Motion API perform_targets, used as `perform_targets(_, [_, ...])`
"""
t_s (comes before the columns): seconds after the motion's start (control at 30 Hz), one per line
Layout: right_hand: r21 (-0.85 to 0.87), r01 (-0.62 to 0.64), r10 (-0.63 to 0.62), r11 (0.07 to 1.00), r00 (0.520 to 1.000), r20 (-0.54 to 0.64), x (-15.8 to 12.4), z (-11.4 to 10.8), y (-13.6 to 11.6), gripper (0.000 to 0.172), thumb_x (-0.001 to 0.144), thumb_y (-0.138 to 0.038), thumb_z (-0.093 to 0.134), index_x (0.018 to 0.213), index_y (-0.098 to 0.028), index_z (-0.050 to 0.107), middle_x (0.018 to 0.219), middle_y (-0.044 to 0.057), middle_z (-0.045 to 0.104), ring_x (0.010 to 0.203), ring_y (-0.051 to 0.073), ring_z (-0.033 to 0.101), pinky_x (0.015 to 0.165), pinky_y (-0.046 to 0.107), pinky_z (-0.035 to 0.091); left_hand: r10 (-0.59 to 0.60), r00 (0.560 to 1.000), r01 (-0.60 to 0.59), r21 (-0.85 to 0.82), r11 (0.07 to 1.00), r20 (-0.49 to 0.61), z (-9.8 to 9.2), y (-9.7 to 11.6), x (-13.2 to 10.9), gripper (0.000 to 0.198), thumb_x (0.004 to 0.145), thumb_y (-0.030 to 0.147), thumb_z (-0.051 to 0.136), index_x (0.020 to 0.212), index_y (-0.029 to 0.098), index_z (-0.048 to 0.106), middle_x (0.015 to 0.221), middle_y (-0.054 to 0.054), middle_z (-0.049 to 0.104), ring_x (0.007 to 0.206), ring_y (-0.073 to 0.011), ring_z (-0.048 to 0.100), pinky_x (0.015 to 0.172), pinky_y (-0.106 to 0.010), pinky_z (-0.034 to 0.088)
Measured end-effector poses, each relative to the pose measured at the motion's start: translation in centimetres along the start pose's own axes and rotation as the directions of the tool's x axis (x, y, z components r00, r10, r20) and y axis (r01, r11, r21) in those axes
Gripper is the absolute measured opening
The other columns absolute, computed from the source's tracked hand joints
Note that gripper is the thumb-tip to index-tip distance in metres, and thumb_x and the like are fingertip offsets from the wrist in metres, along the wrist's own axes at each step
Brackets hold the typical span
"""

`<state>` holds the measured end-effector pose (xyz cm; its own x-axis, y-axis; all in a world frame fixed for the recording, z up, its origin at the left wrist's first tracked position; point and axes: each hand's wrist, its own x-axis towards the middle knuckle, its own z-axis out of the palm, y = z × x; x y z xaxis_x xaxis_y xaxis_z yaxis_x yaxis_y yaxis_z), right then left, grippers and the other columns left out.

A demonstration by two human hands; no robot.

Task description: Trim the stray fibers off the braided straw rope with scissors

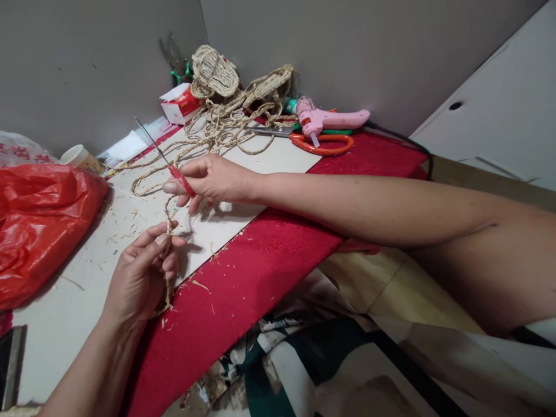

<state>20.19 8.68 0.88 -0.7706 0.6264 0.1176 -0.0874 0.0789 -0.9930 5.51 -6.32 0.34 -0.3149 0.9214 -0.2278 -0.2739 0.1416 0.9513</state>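
My left hand (145,266) pinches a braided straw cord (168,213) between thumb and fingers, near the front edge of the white board. Below the fingers, part of the cord hangs down past the palm. A little farther off, my right hand (217,180) is closed around a red-handled awl (182,180). Its thin metal shaft points up and to the left, away from the cord in my left hand. The cord rises from my left fingers to just under the right hand, where its upper end is partly hidden.
A white board (56,324) with straw scraps lies on red cloth (243,278). Behind are a heap of braided cord (212,124), orange-handled scissors (324,145), a pink glue gun (334,119), green-handled pliers (180,72) and a small box (180,104). A red plastic bag (43,226) sits left, beside a cup (80,157).
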Motion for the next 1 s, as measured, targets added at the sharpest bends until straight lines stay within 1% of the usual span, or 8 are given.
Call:
perform_targets(0.1, [0.067, -0.044, 0.034, 0.997, 0.990, 0.136, 0.0, -0.2, 0.0, 0.039, 0.076, -0.052, 0.074, 0.084, -0.015, 0.066, 0.083, 0.004, 0.071, 0.062, 0.006, 0.062, 0.046, 0.014, 0.039, -0.001, 1.000, 0.001, -0.007, 1.000, -0.004, 0.2, 0.0, -0.1, 0.029, 0.064, 0.019, 0.084, 0.092, 0.016, 0.074, 0.073, -0.004, 0.071, 0.044, -0.0048, 0.044, 0.039, -0.015, 0.036])
perform_targets(0.2, [0.113, -0.023, -0.002, 0.993, 0.976, 0.220, 0.0, -0.3, 0.1, 0.038, 0.075, -0.051, 0.075, 0.083, -0.014, 0.068, 0.084, 0.003, 0.071, 0.070, 0.008, 0.062, 0.054, 0.015, 0.044, -0.007, 1.000, 0.007, 0.003, 1.000, -0.005, 0.5, 0.0, -0.2, 0.032, 0.062, 0.020, 0.086, 0.092, 0.016, 0.074, 0.072, -0.004, 0.072, 0.043, -0.0051, 0.045, 0.039, -0.016, 0.037])
perform_targets(0.43, [0.092, 0.086, -0.096, 0.992, 0.989, 0.110, 0.2, -0.5, 0.1, 0.042, 0.073, -0.054, 0.074, 0.077, -0.012, 0.070, 0.083, 0.004, 0.069, 0.073, 0.009, 0.060, 0.054, 0.016, 0.043, -0.001, 0.998, 0.004, 0.038, 0.999, -0.060, 0.6, -0.2, -0.3, 0.029, 0.067, 0.022, 0.083, 0.093, 0.016, 0.072, 0.072, -0.004, 0.071, 0.041, -0.0041, 0.043, 0.037, -0.015, 0.034])
perform_targets(0.6, [0.092, 0.106, -0.115, 0.990, 0.989, 0.096, 0.4, -0.6, 0.1, 0.044, 0.074, -0.056, 0.072, 0.078, -0.012, 0.070, 0.084, 0.004, 0.069, 0.071, 0.007, 0.059, 0.055, 0.016, 0.043, 0.034, 0.999, -0.031, 0.124, 0.992, -0.022, 0.5, -0.4, -0.4, 0.022, 0.075, 0.026, 0.078, 0.092, 0.017, 0.069, 0.076, -0.003, 0.069, 0.040, -0.0029, 0.036, 0.035, -0.015, 0.028])
perform_targets(0.7, [0.076, 0.121, -0.127, 0.990, 0.988, 0.085, 0.5, -0.7, 0.2, 0.047, 0.073, -0.058, 0.072, 0.077, -0.012, 0.070, 0.082, 0.004, 0.069, 0.068, 0.006, 0.057, 0.054, 0.016, 0.043, 0.084, 0.996, -0.079, 0.231, 0.970, -0.011, 0.6, -0.4, -0.8, 0.018, 0.080, 0.031, 0.073, 0.094, 0.019, 0.068, 0.068, 0.000, 0.065, 0.039, -0.0024, 0.032, 0.035, -0.014, 0.023])
perform_targets(0.8, [0.048, 0.114, -0.118, 0.992, 0.989, 0.089, 0.5, -0.7, 0.1, 0.048, 0.072, -0.059, 0.072, 0.075, -0.011, 0.068, 0.079, 0.004, 0.068, 0.068, 0.007, 0.057, 0.053, 0.016, 0.043, 0.097, 0.995, -0.082, 0.292, 0.953, -0.036, 0.8, -0.4, -1.2, 0.020, 0.081, 0.033, 0.073, 0.097, 0.021, 0.069, 0.058, 0.002, 0.058, 0.038, -0.0040, 0.034, 0.035, -0.014, 0.023])
perform_targets(0.9, [0.003, 0.102, -0.102, 0.995, 0.990, 0.095, 0.4, -0.7, 0.0, 0.047, 0.072, -0.059, 0.072, 0.074, -0.012, 0.066, 0.074, 0.002, 0.065, 0.068, 0.008, 0.057, 0.052, 0.017, 0.043, 0.087, 0.995, -0.070, 0.270, 0.960, -0.051, 1.0, -0.4, -1.3, 0.022, 0.078, 0.032, 0.075, 0.096, 0.021, 0.069, 0.055, 0.002, 0.058, 0.036, -0.0042, 0.034, 0.035, -0.014, 0.023])
perform_targets(1.0, [-0.067, 0.123, -0.117, 0.990, 0.989, 0.095, 0.4, -0.8, 0.0, 0.043, 0.076, -0.056, 0.070, 0.076, -0.014, 0.064, 0.071, -0.001, 0.062, 0.067, 0.007, 0.055, 0.054, 0.017, 0.041, 0.068, 0.996, -0.059, 0.172, 0.983, -0.051, 0.9, -0.2, -1.0, 0.020, 0.077, 0.029, 0.075, 0.094, 0.019, 0.069, 0.055, 0.002, 0.059, 0.034, -0.0023, 0.029, 0.034, -0.013, 0.021])
